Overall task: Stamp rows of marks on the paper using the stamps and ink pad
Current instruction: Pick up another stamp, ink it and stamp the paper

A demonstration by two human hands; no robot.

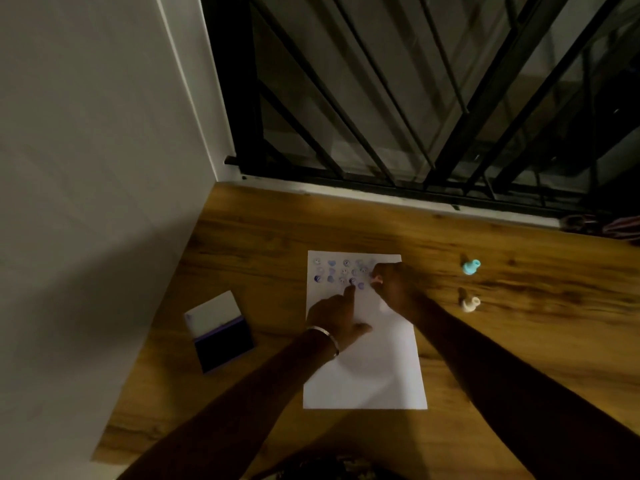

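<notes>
A white sheet of paper (367, 368) lies on the wooden table (242, 237), with three rows of purple stamp marks (332, 271) across its top. My right hand (398, 289) is closed around a small pink stamp (377, 281), pressed to the sheet at the right end of the rows. My left hand (336, 317) rests flat on the paper, its index finger stretched out toward the lowest row. An open ink pad (221, 334) with a dark purple surface sits left of the sheet.
A light blue stamp (470, 265) and a cream stamp (469, 303) lie on the table right of the paper. A white wall runs along the left. A dark window grille stands behind the table. Some striped items (609, 228) sit at the far right edge.
</notes>
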